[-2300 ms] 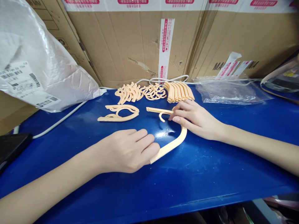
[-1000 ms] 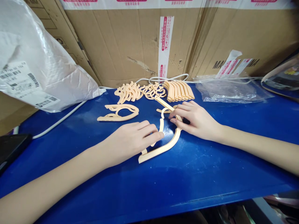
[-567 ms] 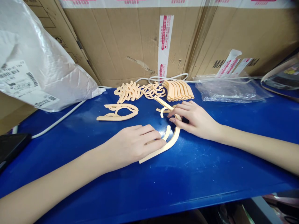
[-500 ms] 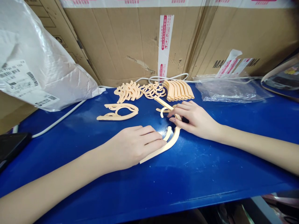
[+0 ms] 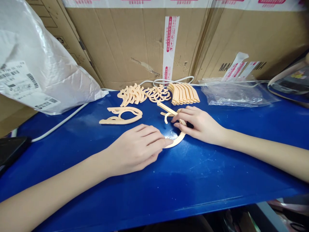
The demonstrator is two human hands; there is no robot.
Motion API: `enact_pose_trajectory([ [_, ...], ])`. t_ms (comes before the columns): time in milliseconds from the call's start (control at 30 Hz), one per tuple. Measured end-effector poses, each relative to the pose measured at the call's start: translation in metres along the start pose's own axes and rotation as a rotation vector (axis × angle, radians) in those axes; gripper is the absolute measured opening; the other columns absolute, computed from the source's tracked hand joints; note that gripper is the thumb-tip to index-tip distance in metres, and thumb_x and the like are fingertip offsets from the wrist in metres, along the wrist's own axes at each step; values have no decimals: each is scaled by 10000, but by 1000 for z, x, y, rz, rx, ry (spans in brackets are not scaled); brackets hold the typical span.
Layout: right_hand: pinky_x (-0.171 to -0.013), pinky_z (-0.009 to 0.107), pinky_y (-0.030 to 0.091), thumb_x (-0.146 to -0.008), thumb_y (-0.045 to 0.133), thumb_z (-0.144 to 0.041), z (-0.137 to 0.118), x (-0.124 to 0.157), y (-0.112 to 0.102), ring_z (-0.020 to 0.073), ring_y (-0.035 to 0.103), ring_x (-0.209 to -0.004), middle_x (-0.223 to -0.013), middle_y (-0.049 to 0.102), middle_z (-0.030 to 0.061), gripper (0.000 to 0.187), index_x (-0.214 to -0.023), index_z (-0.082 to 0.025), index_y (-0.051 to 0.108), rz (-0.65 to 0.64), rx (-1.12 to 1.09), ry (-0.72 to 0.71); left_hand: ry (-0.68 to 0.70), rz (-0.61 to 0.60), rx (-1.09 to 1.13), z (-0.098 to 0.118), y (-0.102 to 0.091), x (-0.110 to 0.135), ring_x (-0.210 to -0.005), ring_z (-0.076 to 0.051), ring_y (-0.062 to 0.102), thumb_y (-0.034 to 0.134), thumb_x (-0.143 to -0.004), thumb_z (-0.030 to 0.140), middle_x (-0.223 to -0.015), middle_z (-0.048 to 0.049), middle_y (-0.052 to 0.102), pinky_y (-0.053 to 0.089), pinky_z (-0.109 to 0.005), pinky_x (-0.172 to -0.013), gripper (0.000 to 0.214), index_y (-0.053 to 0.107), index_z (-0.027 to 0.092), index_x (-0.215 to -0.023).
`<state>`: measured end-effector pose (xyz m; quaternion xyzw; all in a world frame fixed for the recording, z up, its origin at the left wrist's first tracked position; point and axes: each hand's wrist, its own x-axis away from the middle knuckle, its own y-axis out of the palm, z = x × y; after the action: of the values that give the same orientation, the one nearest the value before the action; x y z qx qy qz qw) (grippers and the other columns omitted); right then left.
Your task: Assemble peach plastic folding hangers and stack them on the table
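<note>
Between my hands is a beige plastic folding clothes hanger (image 5: 178,140) with a hook piece and curved arms. My right hand (image 5: 200,125) pinches it near the joint, thumb and fingers around the upper arm. My left hand (image 5: 138,149) is closed over the lower arm, forefinger stretched along it; most of that arm is hidden under the hand. To the left, beyond my left hand, lies another folded hanger (image 5: 130,120) of the same beige plastic.
At the back of the blue table (image 5: 154,199) lie short curved parts (image 5: 132,95), hooks (image 5: 158,94) and a row of long curved arms (image 5: 184,93). Cardboard boxes (image 5: 125,42) stand behind. A white parcel bag (image 5: 60,64), a phone (image 5: 14,151), a white cable and a clear bag (image 5: 236,93) surround them.
My left hand has shifted slightly up, and the lower arm of the hanger has swung inward beneath it, so less of it shows. My right hand stays nearly in place.
</note>
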<state>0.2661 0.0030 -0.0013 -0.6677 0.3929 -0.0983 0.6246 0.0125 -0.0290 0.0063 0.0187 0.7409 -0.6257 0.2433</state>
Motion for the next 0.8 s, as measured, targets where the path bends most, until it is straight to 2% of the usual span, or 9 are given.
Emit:
enact_pose_trajectory([
  [100,-812,345,425,-965,429,-321,0,0,0,196,568,-873,-939,646,74,266,-1003,-156,634,-26,-5,-42,-67,45,-144,-5,1,0,-1015,-226,570,508,-917,114,-1098,-50,654,428,-372,-897,274,559,160,-1182],
  [200,-844,344,428,-973,410,-315,-1,1,-1,198,559,-914,-978,635,84,280,-1021,-152,632,-55,-27,-87,-190,111,-263,-11,1,1,-861,-220,583,513,-924,153,-925,-49,649,428,-342,-751,73,575,155,-963],
  [233,-849,343,428,-973,407,-313,-2,1,-1,196,555,-921,-994,633,87,282,-1022,-150,632,-61,-32,-104,-225,117,-274,-13,1,1,-789,-206,576,516,-928,175,-840,-34,632,414,-327,-702,64,554,161,-879],
  [300,-836,341,428,-974,402,-314,-3,0,-2,192,546,-892,-970,630,85,288,-1014,-145,632,-71,-21,-147,-279,105,-255,-15,0,1,-669,-173,542,523,-931,218,-702,5,577,376,-303,-634,180,490,182,-758],
  [400,-778,333,424,-976,395,-328,-5,-1,-4,186,534,-807,-869,621,71,304,-1002,-142,633,-78,30,-204,-310,59,-180,-15,1,1,-603,-150,502,525,-933,259,-635,33,534,338,-283,-593,252,440,194,-704],
  [567,-712,307,410,-987,379,-397,-7,-1,-6,173,538,-743,-816,620,51,353,-988,-151,632,-92,71,-252,-339,35,-103,-12,3,0,-713,-171,567,471,-935,212,-817,-21,612,403,-288,-638,97,544,162,-895],
  [667,-690,297,400,-985,379,-434,-8,0,-7,170,531,-729,-785,606,43,385,-988,-145,634,-115,81,-306,-246,20,-95,-12,2,-1,-827,-194,581,411,-937,143,-967,-65,623,431,-300,-683,206,589,161,-1038],
  [800,-678,286,385,-986,384,-443,-8,1,-6,158,520,-720,-776,598,37,392,-973,-144,637,-122,61,-347,-114,-23,-57,-11,-1,-2,-834,-187,570,421,-942,141,-1051,-68,616,436,-317,-709,271,617,204,-1118],
])
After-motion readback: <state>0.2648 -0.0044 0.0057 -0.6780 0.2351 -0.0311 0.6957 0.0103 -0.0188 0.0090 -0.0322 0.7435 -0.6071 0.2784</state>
